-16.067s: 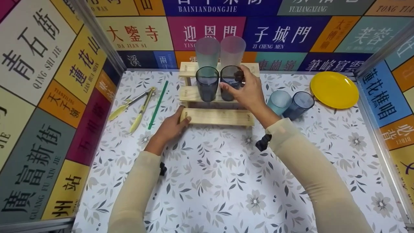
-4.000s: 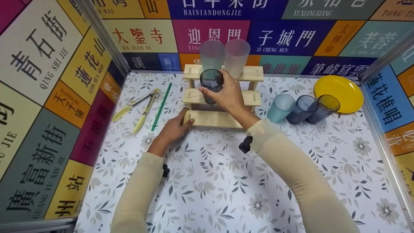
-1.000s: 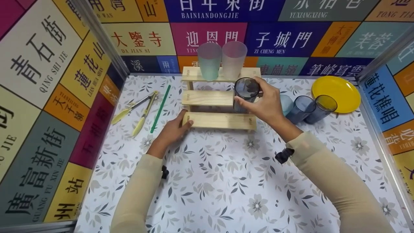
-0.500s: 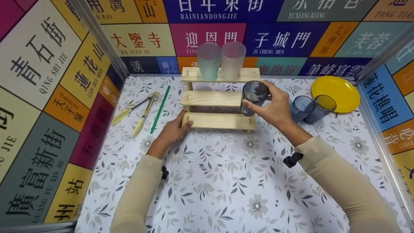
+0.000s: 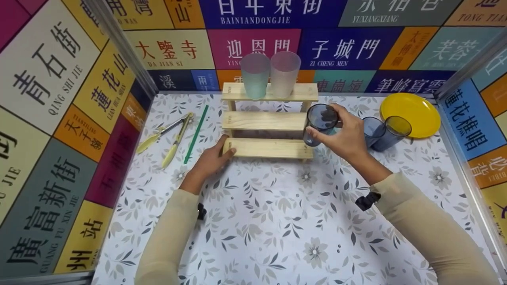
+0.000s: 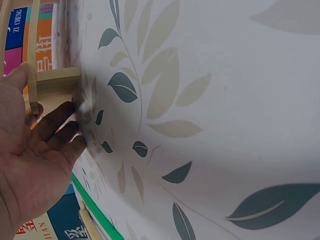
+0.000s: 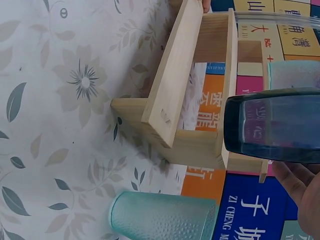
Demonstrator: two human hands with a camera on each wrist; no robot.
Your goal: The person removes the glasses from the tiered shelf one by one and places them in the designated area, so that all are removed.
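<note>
My right hand [image 5: 348,134] grips a dark smoky-blue tumbler [image 5: 313,134] by its side, thumb in front. The tumbler is in the air just off the right end of a three-step wooden rack [image 5: 269,148]; in the right wrist view its base [image 7: 235,125] overlaps the rack. My left hand [image 5: 212,161] holds the left end of the lowest step, with the thumb on top. On the top step stand a greenish frosted cup [image 5: 255,81] and a clear frosted cup [image 5: 284,77]. Nothing stands on the two lower steps.
Right of the rack are a teal cup [image 7: 165,215], mostly hidden by my right hand in the head view, and two dark tumblers [image 5: 374,126] [image 5: 392,136]. A yellow plate [image 5: 412,113] lies behind them. Tongs [image 5: 176,140] and a green straw [image 5: 196,134] lie left.
Both dark tumblers have left the middle step: one now stands on the table at the right, and my right hand has carried the other rightward and down. My left hand stays on the rack.
</note>
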